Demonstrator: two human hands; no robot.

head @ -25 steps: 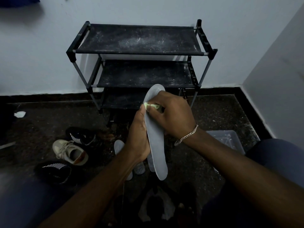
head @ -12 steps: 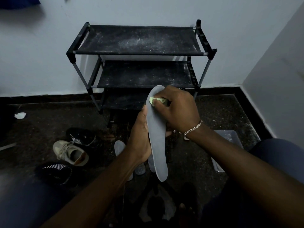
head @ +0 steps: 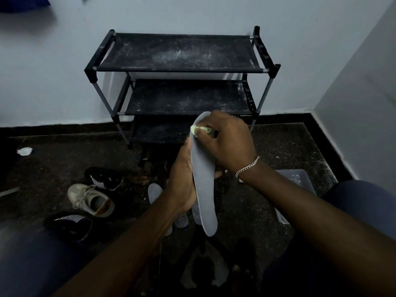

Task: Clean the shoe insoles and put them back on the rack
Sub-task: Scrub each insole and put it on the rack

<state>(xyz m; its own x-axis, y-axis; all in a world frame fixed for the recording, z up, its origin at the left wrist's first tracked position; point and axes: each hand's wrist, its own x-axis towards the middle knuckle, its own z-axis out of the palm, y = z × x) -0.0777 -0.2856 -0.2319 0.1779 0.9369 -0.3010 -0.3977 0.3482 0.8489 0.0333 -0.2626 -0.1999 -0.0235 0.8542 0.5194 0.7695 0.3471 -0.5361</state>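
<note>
A long grey insole (head: 204, 189) stands nearly upright in front of me, toe end up. My left hand (head: 182, 179) grips it around its middle from the left. My right hand (head: 227, 142) is closed on a small pale green scrubber (head: 196, 130), which presses against the insole's upper end. Behind them stands the black three-shelf rack (head: 180, 54), its fabric shelves dusty and bare. More grey insoles (head: 154, 192) lie on the dark floor just behind my left wrist, partly hidden.
Shoes lie on the floor at the left: a beige sneaker (head: 91, 199) and two black striped ones (head: 102, 177) (head: 68, 225). A clear plastic tub (head: 296, 179) sits at the right behind my forearm. White walls close in behind and at the right.
My right hand with the scrubber has slid up the insole toward its toe end. My left hand keeps the same grip.
</note>
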